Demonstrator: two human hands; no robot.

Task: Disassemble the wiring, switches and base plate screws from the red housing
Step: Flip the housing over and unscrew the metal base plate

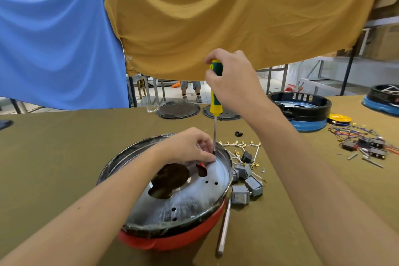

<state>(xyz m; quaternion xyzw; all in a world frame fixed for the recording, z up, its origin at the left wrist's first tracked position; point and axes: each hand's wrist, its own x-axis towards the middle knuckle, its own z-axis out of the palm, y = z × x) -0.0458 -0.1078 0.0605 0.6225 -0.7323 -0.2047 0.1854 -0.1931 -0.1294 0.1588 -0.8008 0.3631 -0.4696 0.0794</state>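
Nearest me, the red housing (pixel 172 242) sits on the table (pixel 54 157), its metal base plate (pixel 194 196) facing up. My right hand (pixel 233 80) grips the screwdriver (pixel 216 101) handle, shaft upright; my left hand (pixel 190 147) pinches around the tip at the plate's far rim. I should keep the shaft vertical, press down firmly and turn slowly so the tip doesn't slip. Removed switches (pixel 246 188) lie just beside the housing.

One wide-angle view, worn on the person's head, faces forward and down across the table (pixel 64 157) toward its far edge. It sits close above the housing (pixel 172 239) at the near edge, both forearms reaching in from the bottom corners.
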